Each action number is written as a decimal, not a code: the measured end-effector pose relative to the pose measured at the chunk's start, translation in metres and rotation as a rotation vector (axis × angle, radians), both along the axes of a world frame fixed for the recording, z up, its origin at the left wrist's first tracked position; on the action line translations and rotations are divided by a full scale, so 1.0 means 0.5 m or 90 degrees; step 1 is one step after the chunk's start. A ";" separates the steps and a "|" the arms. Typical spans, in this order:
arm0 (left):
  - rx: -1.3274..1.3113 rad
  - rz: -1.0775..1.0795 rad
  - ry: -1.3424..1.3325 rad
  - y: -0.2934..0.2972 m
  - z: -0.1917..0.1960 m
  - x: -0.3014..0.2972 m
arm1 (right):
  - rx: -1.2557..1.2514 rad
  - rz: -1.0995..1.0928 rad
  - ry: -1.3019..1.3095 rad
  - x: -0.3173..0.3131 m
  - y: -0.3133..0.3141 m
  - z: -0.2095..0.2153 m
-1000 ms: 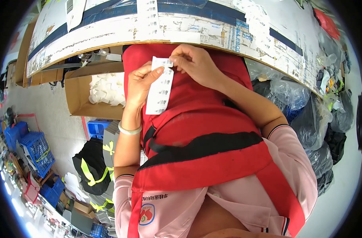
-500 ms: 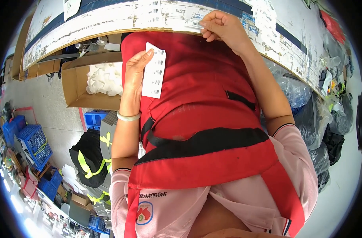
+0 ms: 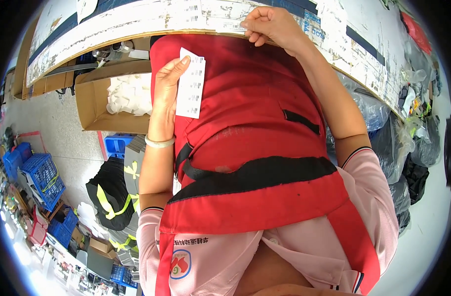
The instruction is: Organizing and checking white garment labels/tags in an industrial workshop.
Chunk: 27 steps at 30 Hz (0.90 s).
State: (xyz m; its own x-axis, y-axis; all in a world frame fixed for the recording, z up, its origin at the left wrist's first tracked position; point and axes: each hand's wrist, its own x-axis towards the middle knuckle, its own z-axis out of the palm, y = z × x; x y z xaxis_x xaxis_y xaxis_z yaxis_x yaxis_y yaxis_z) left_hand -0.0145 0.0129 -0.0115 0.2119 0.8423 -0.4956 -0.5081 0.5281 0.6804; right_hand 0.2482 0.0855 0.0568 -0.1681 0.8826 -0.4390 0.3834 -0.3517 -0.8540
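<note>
My left hand (image 3: 170, 76) pinches the upper part of a white label sheet (image 3: 190, 93) between thumb and fingers. The sheet hangs upright over my red apron (image 3: 250, 108), with small dark print in rows and its top corner folded over. At the front edge of the worn white table (image 3: 136, 23), my right hand (image 3: 274, 30) is closed, thumb against forefinger. Its fingertips touch or nearly touch the end of a small pale label (image 3: 230, 24) at the table edge. Whether the fingers hold that label is too small to tell.
Another strip of printed labels (image 3: 190, 15) lies on the table. Left of my apron stands a cardboard box (image 3: 94, 106) with white paper scraps (image 3: 129, 96). Blue crates (image 3: 43, 177) and a black bundle with yellow ties (image 3: 109, 197) are lower left; plastic bags (image 3: 391, 143) pile up on the right.
My right hand has shifted slightly left and up along the table edge. The left hand and its label sheet have hardly moved; the whole view has tilted a little.
</note>
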 end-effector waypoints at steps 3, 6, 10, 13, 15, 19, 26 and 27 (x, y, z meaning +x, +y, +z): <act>-0.001 0.000 -0.002 0.001 0.000 0.000 | 0.014 0.005 0.008 0.004 0.004 -0.009; -0.007 0.007 0.003 0.001 -0.003 -0.001 | -0.018 -0.018 0.078 0.005 0.008 -0.001; -0.010 0.010 0.001 -0.001 -0.004 -0.001 | -0.024 -0.006 0.081 0.005 0.008 0.003; -0.010 0.006 -0.003 -0.003 -0.003 -0.001 | -0.024 -0.011 0.074 0.005 0.007 0.001; -0.008 0.003 -0.005 -0.002 -0.001 -0.001 | -0.019 -0.013 0.067 0.007 0.010 -0.007; -0.008 0.000 0.004 0.000 -0.006 0.001 | -0.028 -0.026 0.071 0.009 0.013 -0.020; -0.008 0.000 -0.002 0.001 0.001 0.000 | -0.028 -0.031 0.065 0.001 0.011 0.001; -0.008 0.000 -0.002 0.001 -0.001 0.000 | -0.025 -0.031 0.070 0.001 0.011 0.001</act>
State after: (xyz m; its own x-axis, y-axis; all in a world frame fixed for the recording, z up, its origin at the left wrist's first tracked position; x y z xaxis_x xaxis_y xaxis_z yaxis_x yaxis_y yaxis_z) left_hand -0.0144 0.0135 -0.0117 0.2132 0.8360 -0.5056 -0.5098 0.5366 0.6724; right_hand 0.2487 0.0909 0.0573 -0.1741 0.8731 -0.4554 0.2703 -0.4023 -0.8747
